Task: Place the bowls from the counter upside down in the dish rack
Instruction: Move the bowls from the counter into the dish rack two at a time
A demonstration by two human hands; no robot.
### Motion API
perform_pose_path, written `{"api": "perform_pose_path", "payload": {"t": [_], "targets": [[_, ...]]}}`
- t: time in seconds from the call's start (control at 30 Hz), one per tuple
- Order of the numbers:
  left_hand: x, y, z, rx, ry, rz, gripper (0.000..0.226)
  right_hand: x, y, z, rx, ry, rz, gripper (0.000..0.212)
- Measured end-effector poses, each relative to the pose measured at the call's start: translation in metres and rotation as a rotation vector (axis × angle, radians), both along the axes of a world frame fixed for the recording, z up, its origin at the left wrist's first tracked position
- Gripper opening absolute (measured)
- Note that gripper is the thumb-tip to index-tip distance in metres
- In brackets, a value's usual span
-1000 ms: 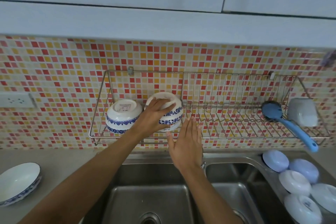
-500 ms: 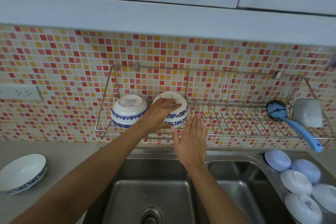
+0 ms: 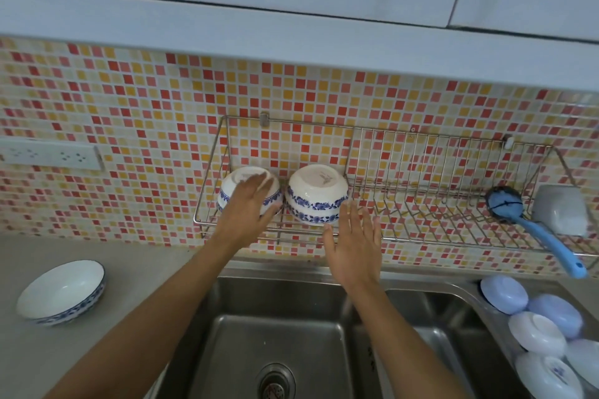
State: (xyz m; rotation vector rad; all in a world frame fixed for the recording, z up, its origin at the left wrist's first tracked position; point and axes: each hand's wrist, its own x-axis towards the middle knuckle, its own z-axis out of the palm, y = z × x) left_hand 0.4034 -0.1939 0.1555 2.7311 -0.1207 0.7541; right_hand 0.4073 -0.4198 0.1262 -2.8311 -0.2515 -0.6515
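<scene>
Two white bowls with blue floral bands sit upside down side by side at the left end of the wire dish rack (image 3: 421, 168) on the tiled wall. My left hand (image 3: 248, 204) lies flat with fingers spread over the left bowl (image 3: 227, 196), gripping nothing. The right bowl (image 3: 316, 194) stands free, base up. Just below and to the right of it, my right hand (image 3: 355, 244) hovers open with fingers up, in front of the rack's front rail. A shallow white bowl with a blue rim (image 3: 61, 291) rests upright on the grey counter at the left.
A blue-handled brush (image 3: 531, 227) and a grey cup (image 3: 560, 214) occupy the rack's right end. The steel double sink (image 3: 272, 350) lies below my arms. Several pale blue and white bowls (image 3: 538, 330) are stacked upside down at the right. A wall socket (image 3: 48, 157) is at the left.
My left hand has let go of the right bowl and slid left onto the left bowl. The right hand stays open below the rack. The view has shifted right.
</scene>
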Motion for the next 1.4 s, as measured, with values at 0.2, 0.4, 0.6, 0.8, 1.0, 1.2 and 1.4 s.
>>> {"api": "perform_pose_path", "payload": {"t": [0.2, 0.4, 0.6, 0.8, 1.0, 1.2, 1.4], "targets": [[-0.031, 0.035, -0.016, 0.076, 0.07, 0.156, 0.075, 0.0, 0.001, 0.004, -0.068, 0.089, -0.014, 0.064], [-0.069, 0.053, -0.043, 0.067, 0.056, 0.098, 0.062, -0.039, 0.048, -0.011, 0.042, 0.024, 0.069, 0.057], [-0.116, 0.104, -0.065, -0.013, 0.049, 0.025, 0.05, -0.096, 0.148, -0.05, 0.099, 0.065, 0.424, 0.057], [-0.17, 0.207, -0.11, -0.109, 0.259, 0.26, 0.049, -0.125, 0.252, -0.092, 0.107, 0.426, 0.593, 0.06], [-0.207, 0.307, -0.141, -0.273, 0.369, 0.483, 0.054, -0.135, 0.348, -0.112, 0.226, 0.728, 0.507, 0.065], [-0.204, 0.368, -0.177, -0.573, 0.432, 0.61, 0.059, -0.125, 0.436, -0.12, 0.354, 0.924, 0.352, 0.067], [-0.186, 0.398, -0.201, -0.769, 0.498, 0.625, 0.044, -0.106, 0.485, -0.143, 0.425, 1.058, 0.207, 0.069]]}}
